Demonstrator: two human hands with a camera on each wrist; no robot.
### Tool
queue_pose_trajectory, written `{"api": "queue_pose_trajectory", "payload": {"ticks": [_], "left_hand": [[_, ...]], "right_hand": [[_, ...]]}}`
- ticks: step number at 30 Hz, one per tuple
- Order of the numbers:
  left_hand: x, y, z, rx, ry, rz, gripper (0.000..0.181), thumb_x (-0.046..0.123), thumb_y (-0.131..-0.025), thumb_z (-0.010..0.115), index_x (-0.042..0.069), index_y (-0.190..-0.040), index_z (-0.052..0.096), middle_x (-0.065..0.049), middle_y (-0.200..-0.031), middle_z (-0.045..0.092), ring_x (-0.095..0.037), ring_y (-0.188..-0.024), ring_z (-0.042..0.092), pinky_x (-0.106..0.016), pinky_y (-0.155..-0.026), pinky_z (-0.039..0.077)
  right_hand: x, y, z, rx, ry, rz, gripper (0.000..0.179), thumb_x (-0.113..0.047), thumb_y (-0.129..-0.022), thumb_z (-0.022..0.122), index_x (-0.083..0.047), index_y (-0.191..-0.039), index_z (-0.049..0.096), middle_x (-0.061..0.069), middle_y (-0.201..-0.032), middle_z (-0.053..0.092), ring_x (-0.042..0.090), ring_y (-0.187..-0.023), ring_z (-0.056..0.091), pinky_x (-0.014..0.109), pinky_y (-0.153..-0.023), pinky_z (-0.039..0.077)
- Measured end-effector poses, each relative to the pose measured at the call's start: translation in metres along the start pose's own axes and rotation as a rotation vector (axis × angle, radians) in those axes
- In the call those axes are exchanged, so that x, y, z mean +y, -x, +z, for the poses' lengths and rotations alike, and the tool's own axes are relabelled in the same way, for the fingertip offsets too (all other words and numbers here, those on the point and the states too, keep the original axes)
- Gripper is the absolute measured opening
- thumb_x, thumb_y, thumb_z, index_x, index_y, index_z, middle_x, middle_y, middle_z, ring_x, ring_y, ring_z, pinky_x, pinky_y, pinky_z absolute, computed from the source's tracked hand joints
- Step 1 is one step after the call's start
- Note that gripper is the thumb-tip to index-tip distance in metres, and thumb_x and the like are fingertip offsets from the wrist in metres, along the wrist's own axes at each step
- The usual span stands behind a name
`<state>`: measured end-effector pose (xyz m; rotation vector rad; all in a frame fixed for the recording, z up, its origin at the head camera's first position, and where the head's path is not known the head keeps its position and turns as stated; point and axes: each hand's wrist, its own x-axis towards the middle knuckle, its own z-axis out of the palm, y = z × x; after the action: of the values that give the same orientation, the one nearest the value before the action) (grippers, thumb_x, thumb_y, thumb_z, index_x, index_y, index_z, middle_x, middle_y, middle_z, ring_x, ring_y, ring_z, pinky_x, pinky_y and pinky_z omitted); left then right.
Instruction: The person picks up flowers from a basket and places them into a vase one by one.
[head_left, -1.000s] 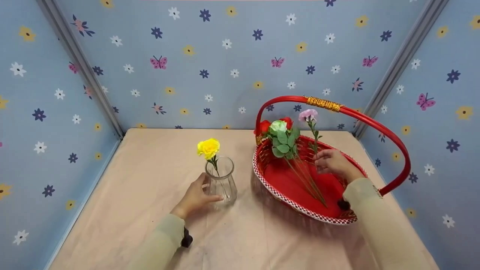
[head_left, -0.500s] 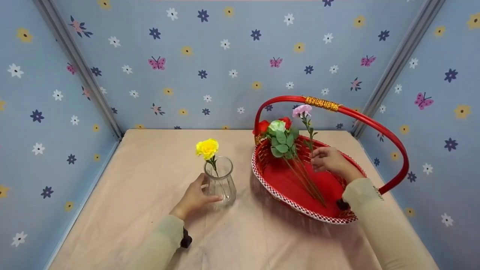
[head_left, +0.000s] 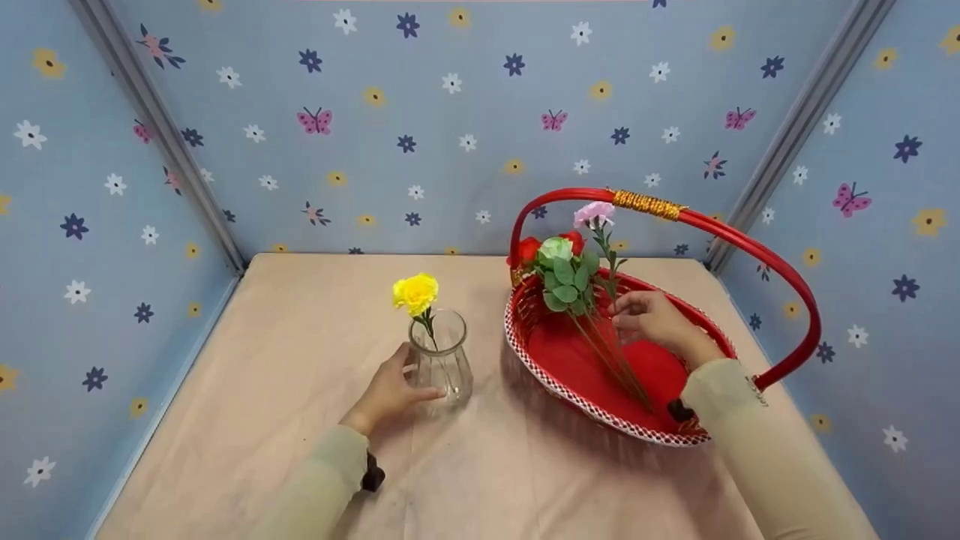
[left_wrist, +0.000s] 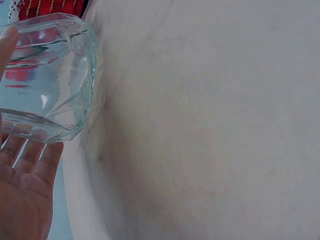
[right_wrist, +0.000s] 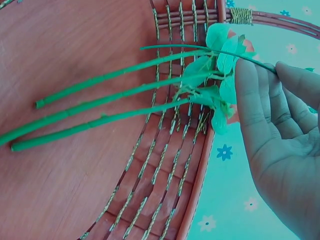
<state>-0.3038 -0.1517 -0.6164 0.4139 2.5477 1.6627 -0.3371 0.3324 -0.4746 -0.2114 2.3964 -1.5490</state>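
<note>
In the head view my left hand [head_left: 390, 391] grips a clear glass vase [head_left: 454, 371] standing on the table, thumb on the near side and fingers round the left. A yellow carnation [head_left: 415, 293] leans in the vase. The left wrist view shows the vase's base [left_wrist: 75, 95] between thumb and fingers. Over the red basket [head_left: 555, 386], my right hand [head_left: 660, 326] pinches a pink carnation [head_left: 594, 215] by its thin stem [right_wrist: 190, 47], bloom upward. Beside it, a pale green-white rose [head_left: 556, 250] and red roses [head_left: 527, 250] lie in the basket, stems toward its near side.
The basket's tall red handle [head_left: 787, 281], wrapped in gold at the top, arches over the right arm's side. A peach cloth [head_left: 315, 330] covers the table. Blue flower-patterned panels [head_left: 420, 157] stand at the back and both sides.
My right hand has moved left a little with the pink carnation, whose bloom is now higher and nearer the other roses. My left hand and the vase have stayed in place.
</note>
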Motion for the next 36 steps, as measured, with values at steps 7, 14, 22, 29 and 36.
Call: {"api": "queue_pose_trajectory", "payload": {"ticks": [7,14,22,29,36], "left_hand": [[-0.001,0.000,-0.001,0.001,-0.005,-0.020,0.092,0.021,-0.079,0.100,0.005,-0.153,0.049,-0.020,-0.146,0.064,-0.039,-0.143,0.059,-0.056,-0.126,0.049],[-0.002,-0.001,-0.001,0.000,-0.036,0.012,0.092,0.019,-0.078,0.100,0.001,-0.151,0.048,-0.022,-0.145,0.064,-0.039,-0.142,0.059,-0.053,-0.124,0.051],[-0.002,0.000,-0.001,0.000,-0.012,0.020,0.088,0.020,-0.077,0.101,0.003,-0.147,0.050,-0.022,-0.143,0.065,-0.040,-0.141,0.059,-0.054,-0.124,0.051],[-0.003,-0.002,-0.002,-0.012,-0.009,0.038,0.086,0.016,-0.080,0.099,0.000,-0.147,0.049,-0.024,-0.144,0.064,-0.041,-0.141,0.058,-0.056,-0.125,0.049],[-0.002,-0.001,-0.002,-0.008,-0.020,0.034,0.089,0.019,-0.079,0.100,-0.001,-0.149,0.048,-0.023,-0.145,0.063,-0.043,-0.142,0.058,-0.056,-0.125,0.049]], "right_hand": [[-0.003,0.001,0.010,-0.016,0.003,-0.030,0.019,-0.003,-0.106,0.066,0.009,-0.121,0.063,0.009,-0.097,0.069,0.019,-0.079,0.072,0.034,-0.076,0.071],[-0.009,0.002,0.018,-0.030,0.004,-0.037,0.014,0.000,-0.104,0.067,0.006,-0.116,0.066,0.011,-0.095,0.069,0.019,-0.074,0.070,0.035,-0.073,0.071],[-0.014,0.002,0.023,-0.065,0.029,-0.045,0.013,-0.002,-0.103,0.068,0.005,-0.114,0.068,0.006,-0.090,0.070,0.018,-0.073,0.070,0.035,-0.070,0.070],[-0.020,0.004,0.029,-0.100,0.041,-0.040,0.012,-0.003,-0.104,0.067,0.004,-0.114,0.068,0.007,-0.091,0.071,0.019,-0.074,0.071,0.038,-0.072,0.070],[-0.030,0.006,0.039,-0.139,0.064,-0.056,0.018,-0.003,-0.105,0.067,0.009,-0.118,0.067,0.009,-0.093,0.071,0.019,-0.075,0.070,0.033,-0.072,0.069]]}}
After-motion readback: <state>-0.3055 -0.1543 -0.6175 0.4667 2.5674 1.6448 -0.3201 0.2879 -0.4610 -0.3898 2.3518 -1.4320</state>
